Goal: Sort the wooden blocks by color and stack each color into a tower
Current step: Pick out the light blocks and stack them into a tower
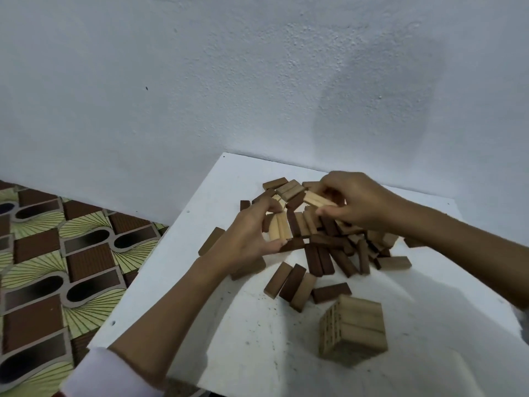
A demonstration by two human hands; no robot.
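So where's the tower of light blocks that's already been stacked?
In the head view the light-block tower stands on the white table at the lower right, nearest the camera, just in front of the loose pile of blocks.

We've got plain matt wooden blocks (pixel 320 239) here, some pale, some dark-stained, smooth-sided. The finished tower (pixel 353 329) is pale bare wood too. The tabletop (pixel 177 282) looks matt white and speckled, the wall (pixel 229 67) rough-textured paint, the floor (pixel 43 253) patterned with a slight sheen.

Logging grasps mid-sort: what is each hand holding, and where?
Right hand pinches a light block at its near end. Left hand grips upright light blocks across their ends.
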